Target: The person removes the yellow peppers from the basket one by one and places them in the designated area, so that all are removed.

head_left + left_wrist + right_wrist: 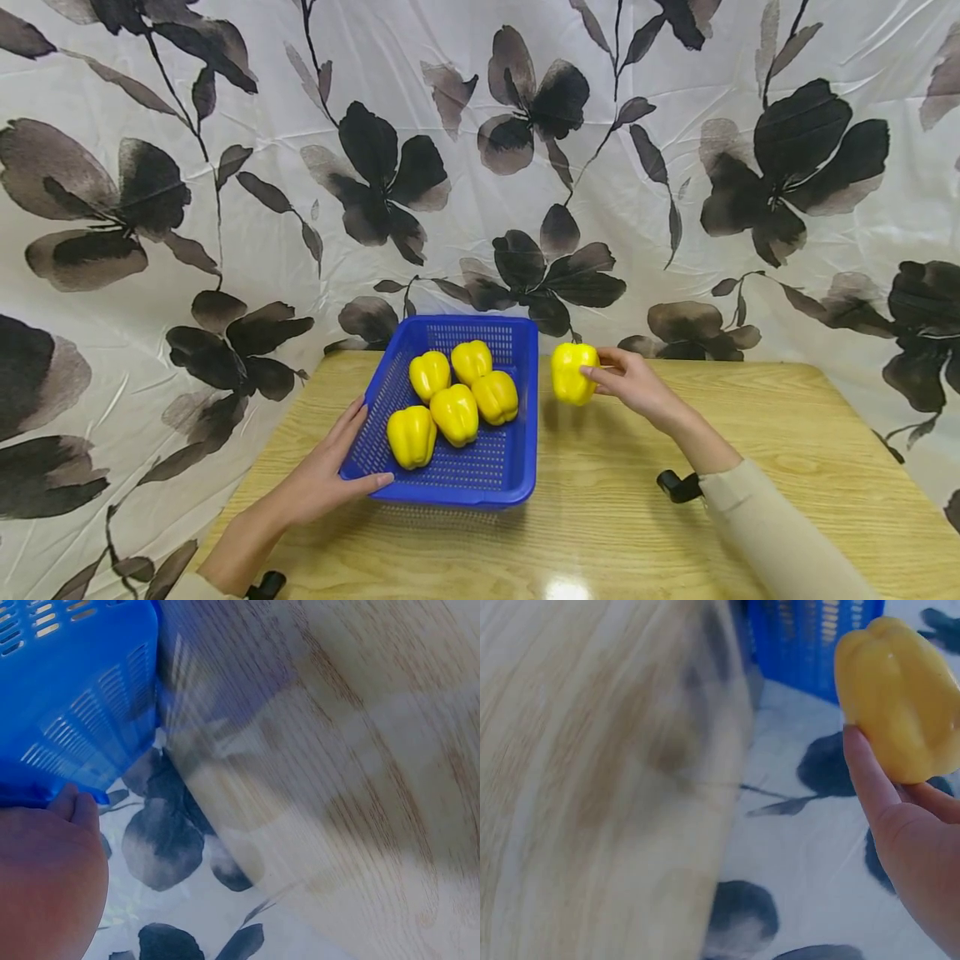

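Note:
A blue plastic basket with slotted walls holds several yellow bell peppers. My left hand grips its near left corner, thumb over the front rim and fingers along the left side. In the left wrist view, fingertips bend at the rim of the basket. To the right of the basket, my right hand pinches another yellow bell pepper between thumb and fingers, above the table. The right wrist view shows this pepper close up, with the fingers at its lower end.
A light wood-grain table lies under the basket and hands. Behind it hangs a white cloth with dark flowers. Black wrist mounts show at both forearms.

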Action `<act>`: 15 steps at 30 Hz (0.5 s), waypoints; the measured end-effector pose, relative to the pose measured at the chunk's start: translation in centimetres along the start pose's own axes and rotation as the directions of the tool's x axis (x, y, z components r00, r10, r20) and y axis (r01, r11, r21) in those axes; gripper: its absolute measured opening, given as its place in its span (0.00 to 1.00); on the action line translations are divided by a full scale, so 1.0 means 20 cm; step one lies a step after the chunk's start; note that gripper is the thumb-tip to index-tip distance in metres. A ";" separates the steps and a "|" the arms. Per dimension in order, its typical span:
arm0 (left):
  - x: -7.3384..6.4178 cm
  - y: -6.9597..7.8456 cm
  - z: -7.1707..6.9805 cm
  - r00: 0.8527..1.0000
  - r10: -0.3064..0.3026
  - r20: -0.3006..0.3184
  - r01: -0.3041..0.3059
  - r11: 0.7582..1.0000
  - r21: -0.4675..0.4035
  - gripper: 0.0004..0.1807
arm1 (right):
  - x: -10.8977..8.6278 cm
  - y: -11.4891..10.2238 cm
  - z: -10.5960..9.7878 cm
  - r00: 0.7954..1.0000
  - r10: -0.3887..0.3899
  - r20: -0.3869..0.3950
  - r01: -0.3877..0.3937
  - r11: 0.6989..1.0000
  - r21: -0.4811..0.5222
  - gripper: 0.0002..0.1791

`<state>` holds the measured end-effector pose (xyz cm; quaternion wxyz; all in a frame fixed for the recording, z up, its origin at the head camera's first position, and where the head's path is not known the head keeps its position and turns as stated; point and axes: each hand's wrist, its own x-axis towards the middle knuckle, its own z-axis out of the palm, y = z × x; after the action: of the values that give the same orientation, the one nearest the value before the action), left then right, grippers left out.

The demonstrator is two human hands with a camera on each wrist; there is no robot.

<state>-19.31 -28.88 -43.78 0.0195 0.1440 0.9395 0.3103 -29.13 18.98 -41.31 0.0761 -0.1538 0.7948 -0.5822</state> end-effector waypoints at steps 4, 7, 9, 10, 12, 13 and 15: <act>0.00 0.00 0.00 1.000 0.002 0.001 -0.002 1.000 -0.001 0.61 | 0.03 0.05 -0.02 0.999 0.032 -0.007 -0.031 0.999 0.012 0.38; 0.00 0.01 0.00 1.000 0.001 0.004 -0.001 1.000 -0.004 0.61 | 0.05 0.08 -0.03 0.999 0.046 -0.009 -0.045 0.998 0.031 0.38; 0.00 0.01 0.00 1.000 -0.001 0.005 0.001 1.000 -0.008 0.61 | 0.06 0.10 -0.04 0.998 0.058 -0.012 -0.057 0.997 0.052 0.38; 0.00 0.01 0.00 1.000 -0.001 0.006 0.001 1.000 -0.009 0.61 | 0.07 0.11 -0.04 0.998 0.063 -0.015 -0.062 0.996 0.059 0.38; 0.00 0.00 0.00 1.000 -0.002 0.005 0.002 1.000 -0.008 0.61 | 0.08 0.14 -0.04 0.997 0.073 -0.019 -0.071 0.994 0.077 0.38; 0.00 0.00 0.00 1.000 0.000 0.003 0.000 1.000 -0.008 0.61 | 0.09 0.15 -0.04 0.997 0.077 -0.022 -0.075 0.994 0.080 0.38; 0.00 0.00 0.00 1.000 0.004 0.002 -0.004 1.000 -0.004 0.61 | 0.11 0.17 -0.04 0.997 0.078 -0.022 -0.076 0.994 0.079 0.38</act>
<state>-19.38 -28.93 -43.80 0.0199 0.1461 0.9386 0.3120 -32.01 19.93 -44.16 0.0945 -0.1124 0.7777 -0.6112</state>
